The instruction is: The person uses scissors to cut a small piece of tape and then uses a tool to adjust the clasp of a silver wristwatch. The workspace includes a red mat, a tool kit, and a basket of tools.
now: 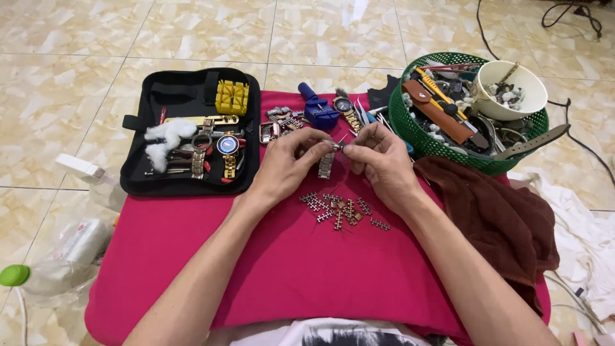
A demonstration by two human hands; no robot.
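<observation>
**Both hands on a watch band**

Loose links [341, 210] lie nearest on the red cloth [269, 269]. Above them, the left hand [286, 165] and right hand [379, 160] pinch a metal band [327, 163] together. Tool case [192, 131] at ten o'clock; green basket [410, 138] at two.

the scene is bright and evenly lit, with soft light that seems to come from above and ahead. a pale sheen of glare lies on the glossy beige marbled floor tiles [192, 32] near the top edge. shadows are faint and short: a soft one sits under the left hand [288, 168] and right hand [379, 163] on the flat crimson cloth [288, 269]. colours are saturated. focus is fairly sharp at the centre; the small metal watch-band links [339, 208] stay readable. the wide lens bends the tile lines outward, and the corners soften, blurring the clear plastic bottle with a green cap [38, 275].
</observation>
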